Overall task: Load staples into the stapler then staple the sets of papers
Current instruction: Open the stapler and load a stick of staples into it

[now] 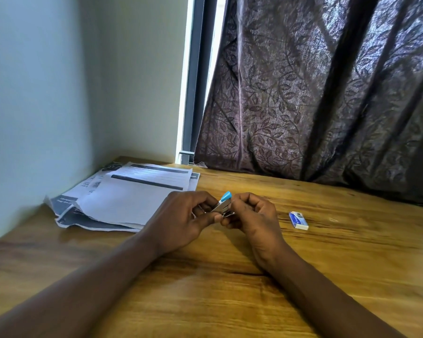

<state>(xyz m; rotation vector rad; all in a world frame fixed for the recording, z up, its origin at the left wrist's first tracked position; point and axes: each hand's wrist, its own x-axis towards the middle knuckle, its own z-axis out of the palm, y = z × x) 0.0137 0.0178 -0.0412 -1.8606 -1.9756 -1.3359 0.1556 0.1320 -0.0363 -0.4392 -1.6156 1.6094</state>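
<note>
Holding a small stapler (224, 206) (blue cap, metal body) at mid-frame, both hands are hovering just above the wooden surface (205, 301). Left hand (181, 220) is pinching its lower end with fingers curled tight; right hand (252, 215) is closing its fingers on the other side. Papers (132, 196) are lying left of center, near the wall. Staple box (298, 220) is sitting right of the hands, apart.

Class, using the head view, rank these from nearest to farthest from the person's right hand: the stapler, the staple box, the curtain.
From the right hand:
1. Stapler, held between both hands.
2. Staple box, on the table to its right.
3. Curtain, hanging behind the table.
</note>
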